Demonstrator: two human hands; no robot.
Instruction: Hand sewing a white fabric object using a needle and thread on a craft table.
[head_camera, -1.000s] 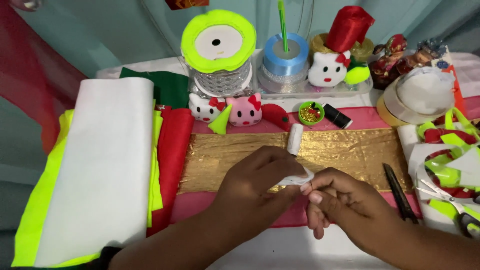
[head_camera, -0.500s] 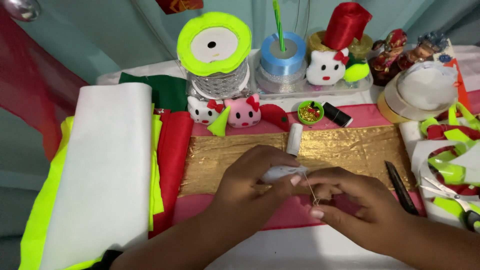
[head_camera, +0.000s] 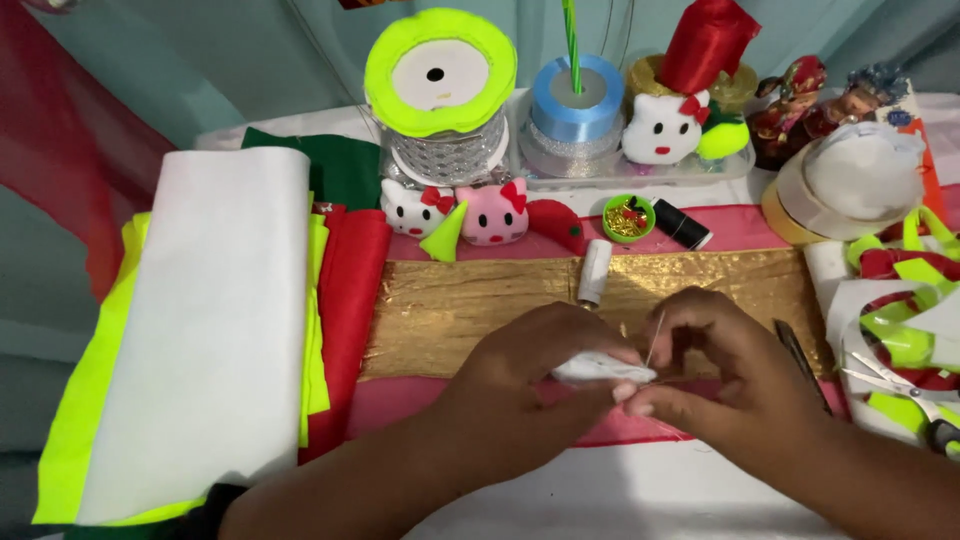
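At the craft table: two bare hands meet over a strip of gold fabric (head_camera: 470, 310) laid on a pink cloth (head_camera: 420, 400).
Left hand: the left hand (head_camera: 530, 370) is closed around a small white fabric piece (head_camera: 600, 368), thumb and fingers pinching it flat just above the gold strip's near edge.
Right hand: the right hand (head_camera: 730, 380) has its fingertips pressed together on a fine needle (head_camera: 655, 338) — the metal stands nearly upright beside the white piece's right end.
What changed: a second ago the right hand lay lower, its fingers loose beside the white piece; half a second ago it had risen to meet it; now the needle shows between the pinched fingers, at the fabric.
What it means: by the look of it, hand-sewing on the white piece is under way — whether thread already runs through it cannot be told.
Within reach: a white thread spool (head_camera: 594, 271) lies on the gold strip just behind the hands; a black spool (head_camera: 682, 223) and a small green dish of pins (head_camera: 628, 217) sit behind it.
Left side: a roll of white felt (head_camera: 215, 320) lies over neon yellow and red sheets.
Right side: scissors (head_camera: 900, 395) and a dark pen (head_camera: 800, 360) rest near curls of red and neon ribbon (head_camera: 905, 300).
Back row: ribbon reels and cat-faced ornaments, untouched.
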